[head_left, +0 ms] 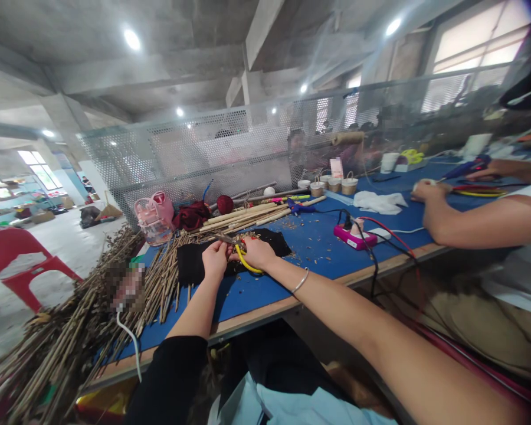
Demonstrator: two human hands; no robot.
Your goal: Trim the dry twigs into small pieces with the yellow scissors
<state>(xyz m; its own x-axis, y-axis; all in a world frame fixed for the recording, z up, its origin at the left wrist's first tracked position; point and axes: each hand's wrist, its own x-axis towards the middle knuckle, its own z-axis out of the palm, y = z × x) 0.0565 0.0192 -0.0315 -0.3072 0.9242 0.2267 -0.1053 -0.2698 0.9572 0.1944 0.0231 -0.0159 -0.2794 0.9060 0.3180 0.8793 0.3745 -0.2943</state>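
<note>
My right hand [255, 254] is closed on yellow-handled pliers or cutters [248, 265], whose metal jaws point left toward my other hand. My left hand [216, 258] is pinched together beside the jaws; what it holds is too small to make out. Both hands are over a black cloth [192, 262] lying on the blue table [248, 295]. Small cut bits are scattered on and around the cloth. Thin brown stalks [159, 283] lie in a pile just left of it.
Pale sticks [234, 219], a blue glue gun [301, 208] and a dark red ball [225, 204] lie behind. A pink power strip [355, 237] with cables is to the right, near another person's arm [482, 224]. A pink bag [154, 215] stands at the back left.
</note>
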